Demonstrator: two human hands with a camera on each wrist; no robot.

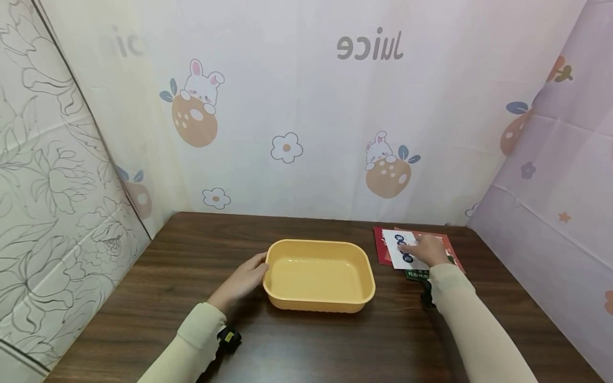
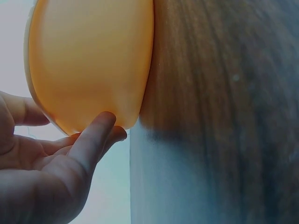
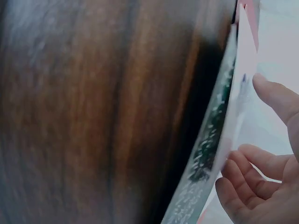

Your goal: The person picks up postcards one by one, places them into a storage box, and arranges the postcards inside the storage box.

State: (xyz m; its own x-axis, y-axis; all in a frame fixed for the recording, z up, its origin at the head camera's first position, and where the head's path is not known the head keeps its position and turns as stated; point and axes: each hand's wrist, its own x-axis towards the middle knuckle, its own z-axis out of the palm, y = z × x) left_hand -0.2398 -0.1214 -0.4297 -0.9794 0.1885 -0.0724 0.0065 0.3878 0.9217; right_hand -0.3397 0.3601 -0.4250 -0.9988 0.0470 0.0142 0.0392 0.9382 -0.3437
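Note:
A yellow plastic basin point(image 1: 316, 306) with rounded corners stands on the table, nothing inside it. My left hand point(image 1: 245, 279) grips its left end, thumb over the rim and fingers against the outer wall point(image 2: 93, 60). At the right, my right hand point(image 1: 429, 250) is over a white card point(image 1: 395, 259) with round blue marks, thumb and fingers spread apart. The right wrist view shows the fingertips point(image 3: 229, 158) right at the card's face. Beneath the card lie a red sheet point(image 1: 381, 251), an orange-red sheet point(image 1: 448, 246) and a green printed one point(image 1: 415, 275).
The dark wood-grain table point(image 1: 316, 351) reaches back to a pale curtain point(image 1: 311, 96) printed with rabbits and flowers. Another curtain point(image 1: 565, 186) hangs along the right side, and a flower-patterned panel point(image 1: 57, 175) stands at the left.

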